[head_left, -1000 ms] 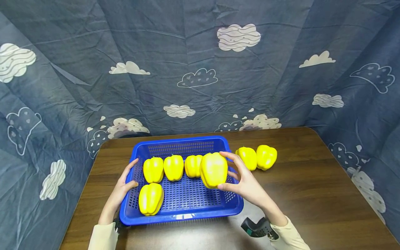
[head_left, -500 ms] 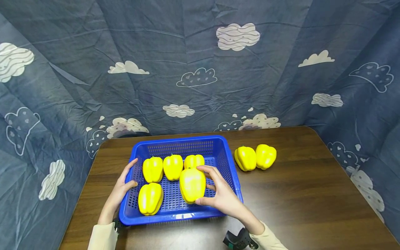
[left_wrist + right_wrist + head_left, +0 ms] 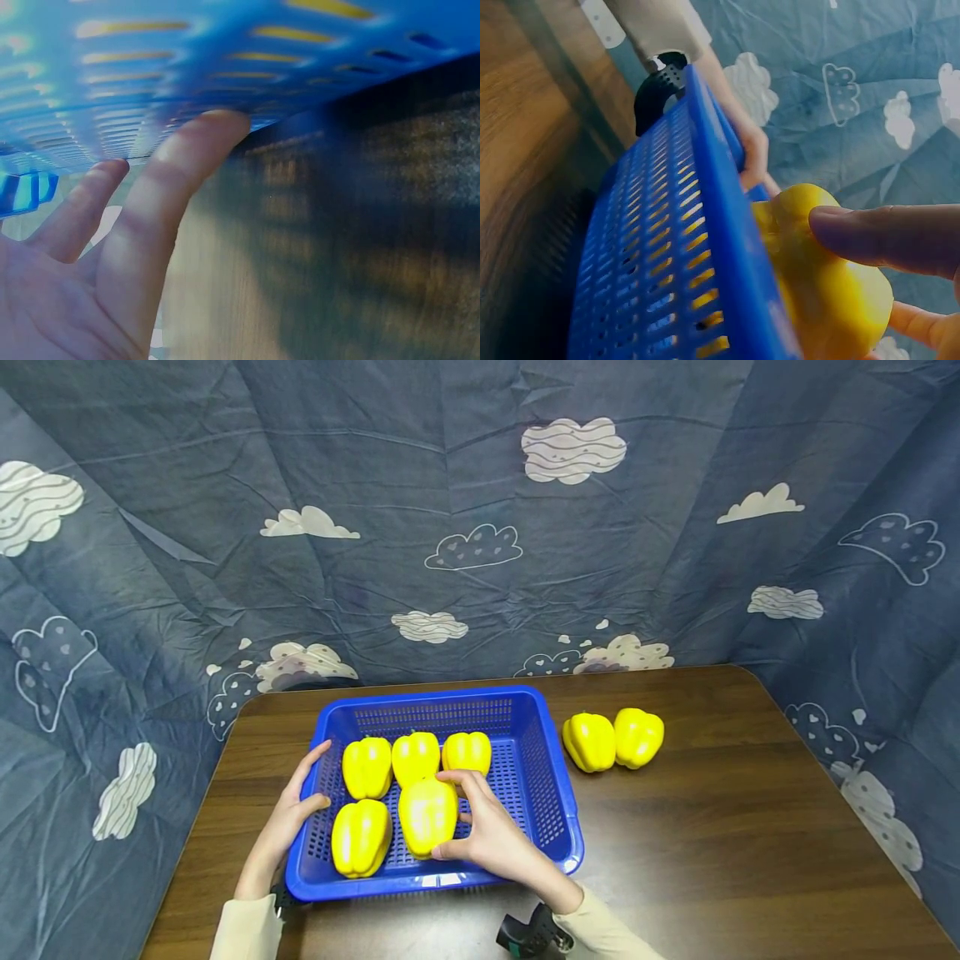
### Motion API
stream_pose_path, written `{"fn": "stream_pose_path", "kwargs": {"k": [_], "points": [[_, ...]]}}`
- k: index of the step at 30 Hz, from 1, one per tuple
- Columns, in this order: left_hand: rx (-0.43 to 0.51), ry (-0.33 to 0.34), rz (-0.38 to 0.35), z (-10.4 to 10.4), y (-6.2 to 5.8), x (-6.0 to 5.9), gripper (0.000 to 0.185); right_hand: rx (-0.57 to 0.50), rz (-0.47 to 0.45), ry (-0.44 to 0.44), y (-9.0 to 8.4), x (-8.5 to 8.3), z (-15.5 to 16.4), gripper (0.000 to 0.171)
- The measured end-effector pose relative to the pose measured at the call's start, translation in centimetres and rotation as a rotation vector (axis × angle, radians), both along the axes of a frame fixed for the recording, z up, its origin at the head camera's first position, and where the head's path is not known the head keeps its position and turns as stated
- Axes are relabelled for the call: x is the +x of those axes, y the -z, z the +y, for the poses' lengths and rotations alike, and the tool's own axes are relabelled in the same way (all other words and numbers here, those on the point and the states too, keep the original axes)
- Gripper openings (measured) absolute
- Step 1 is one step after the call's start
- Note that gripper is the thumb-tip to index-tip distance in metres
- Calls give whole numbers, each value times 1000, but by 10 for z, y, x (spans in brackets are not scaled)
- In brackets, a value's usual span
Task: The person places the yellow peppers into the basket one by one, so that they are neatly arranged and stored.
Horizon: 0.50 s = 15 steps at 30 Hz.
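- Right hand (image 3: 491,842) reaches over basket's near rim, fingers (image 3: 889,238) curled round a yellow pepper (image 3: 427,816), thumb at its lower side, fingertips on top.
- held pepper sits low inside blue basket (image 3: 558,852), front row, just beside front-left pepper (image 3: 362,837); cannot tell if it rests on the basket floor.
- right wrist view: same pepper (image 3: 826,292) pressed close to the slotted blue wall (image 3: 675,247), one finger laid over its top.
- Left hand (image 3: 288,819) at basket's left wall, fingers straight-ish and spread, thumb over the rim, fingertips touching the wall; grips nothing tight.
- left wrist view: two fingers (image 3: 161,199) flat against the blue wall underside (image 3: 225,52), brown counter (image 3: 360,247) beyond, blurred.
- back row in basket: three yellow peppers side by side, left (image 3: 367,767), middle (image 3: 416,758), right (image 3: 467,752); middle one nearly touching the held pepper.
- outside basket, to its right on the counter (image 3: 712,827): two more yellow peppers, touching each other (image 3: 590,741) (image 3: 639,737), well apart from both hands.
- dark wrist device (image 3: 525,935) at near edge under right sleeve.
- blue cloud-print cloth (image 3: 480,527) behind the counter.
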<state>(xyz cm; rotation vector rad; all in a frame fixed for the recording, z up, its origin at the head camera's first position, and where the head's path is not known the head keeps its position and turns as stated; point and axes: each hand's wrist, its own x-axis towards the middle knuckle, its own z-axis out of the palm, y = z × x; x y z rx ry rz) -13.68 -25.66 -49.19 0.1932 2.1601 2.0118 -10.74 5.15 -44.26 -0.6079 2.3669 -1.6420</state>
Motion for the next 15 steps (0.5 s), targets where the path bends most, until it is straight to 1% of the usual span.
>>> {"fn": "stream_pose_path", "kwargs": {"k": [10, 13, 15], "points": [[-7, -2, 3, 0, 0, -1, 72, 65, -13, -25, 12, -9, -14, 80], [-7, -1, 1, 0, 0, 0, 72, 93, -2, -31, 16, -11, -17, 79], [-6, -6, -2, 0, -1, 0, 72, 116, 21, -36, 17, -11, -20, 79]]}}
